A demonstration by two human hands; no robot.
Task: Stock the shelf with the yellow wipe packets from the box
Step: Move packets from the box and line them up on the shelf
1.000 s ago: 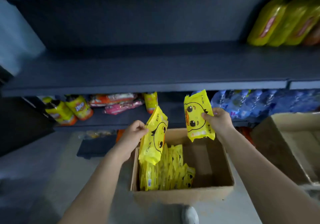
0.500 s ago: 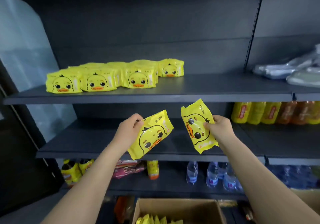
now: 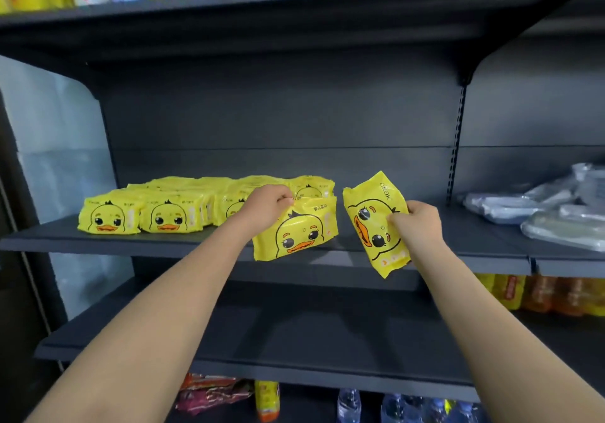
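Left grip (image 3: 268,205): fingers curled over the top edge of a yellow wipe packet (image 3: 298,232), duck face forward, at the right end of the stocked row (image 3: 167,216) on the middle shelf (image 3: 458,246). The packet's lower edge overlaps the shelf's front lip; contact with the shelf cannot be told.

Right grip (image 3: 417,226): pinches a second packet (image 3: 373,223) at its right side. It is turned on end, tilted, in front of the shelf edge, just beside the first and apart from it.

Clear plastic packs (image 3: 556,223) lie at the shelf's right. Water bottles (image 3: 348,406) stand on the lowest level.
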